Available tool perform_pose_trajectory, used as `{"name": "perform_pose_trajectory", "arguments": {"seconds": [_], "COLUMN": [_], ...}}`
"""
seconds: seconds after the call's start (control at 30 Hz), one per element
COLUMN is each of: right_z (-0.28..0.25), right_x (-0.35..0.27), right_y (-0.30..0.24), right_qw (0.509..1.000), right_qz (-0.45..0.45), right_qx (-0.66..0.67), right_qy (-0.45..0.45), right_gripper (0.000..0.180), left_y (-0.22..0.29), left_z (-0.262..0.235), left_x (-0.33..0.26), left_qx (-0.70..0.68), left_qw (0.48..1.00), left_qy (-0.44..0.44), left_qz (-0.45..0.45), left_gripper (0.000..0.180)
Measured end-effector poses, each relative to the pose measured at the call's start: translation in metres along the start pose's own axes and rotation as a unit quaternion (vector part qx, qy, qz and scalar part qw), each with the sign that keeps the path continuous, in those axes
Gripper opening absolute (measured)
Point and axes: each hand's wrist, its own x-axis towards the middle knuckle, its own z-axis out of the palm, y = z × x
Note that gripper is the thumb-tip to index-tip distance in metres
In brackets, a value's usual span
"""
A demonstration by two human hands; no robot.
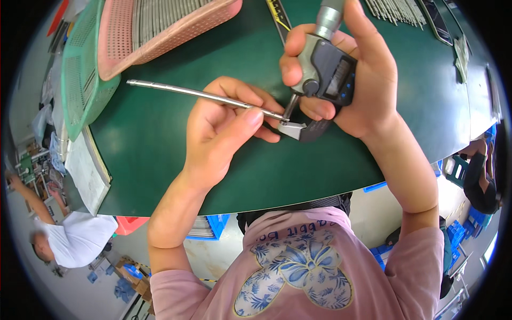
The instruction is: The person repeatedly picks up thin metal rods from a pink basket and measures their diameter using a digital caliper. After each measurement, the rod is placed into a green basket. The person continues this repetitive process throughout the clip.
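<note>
Between the thumb and fingers of my left hand (218, 125) is a thin, shiny metal rod (176, 89), its far end pointing up and to the left. The rod's other end sits in the jaws of a digital micrometer (314, 69), between spindle and anvil; whether both faces touch it I cannot tell. My right hand (373, 69) grips the micrometer by its grey and black body, with fingers and thumb around the frame and near the thimble. Its small display faces up, tilted.
A pink basket (109, 40) full of metal rods stands at the upper left, against a green basket (80, 101). More rods (394, 9) lie at the upper right of the green table (256, 186). A paper pad (90, 173) rests at the left edge. Another person (80, 240) works at far left.
</note>
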Motion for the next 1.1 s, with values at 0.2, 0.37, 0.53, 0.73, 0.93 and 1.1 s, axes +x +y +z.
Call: {"name": "perform_pose_trajectory", "arguments": {"seconds": [0.2,0.37,0.53,0.73,0.93,1.1], "right_z": [-0.002,-0.002,-0.006,-0.013,-0.011,-0.009], "right_x": [0.002,0.002,0.003,0.004,0.002,0.001], "right_y": [-0.001,-0.001,-0.007,-0.003,-0.003,-0.004], "right_qw": [1.000,1.000,0.998,0.997,0.995,0.992], "right_qz": [-0.001,0.005,0.018,0.017,0.034,0.055], "right_qx": [-0.013,-0.003,0.037,0.043,0.068,0.100], "right_qy": [0.005,-0.007,-0.049,-0.068,-0.060,-0.057], "right_gripper": [0.072,0.071,0.070,0.067,0.067,0.066], "left_y": [0.006,0.005,0.007,0.007,0.005,0.004], "left_z": [0.007,0.004,0.005,0.002,0.001,-0.001], "left_x": [-0.001,-0.002,-0.001,-0.001,-0.001,-0.001], "left_qx": [0.021,0.039,0.024,-0.003,-0.005,-0.008], "left_qw": [0.998,0.997,0.998,0.999,1.000,1.000], "left_qy": [0.051,0.058,0.042,0.018,-0.007,-0.018], "left_qz": [-0.039,-0.041,-0.044,-0.038,-0.018,-0.020], "left_gripper": [0.020,0.020,0.016,0.017,0.018,0.018]}}
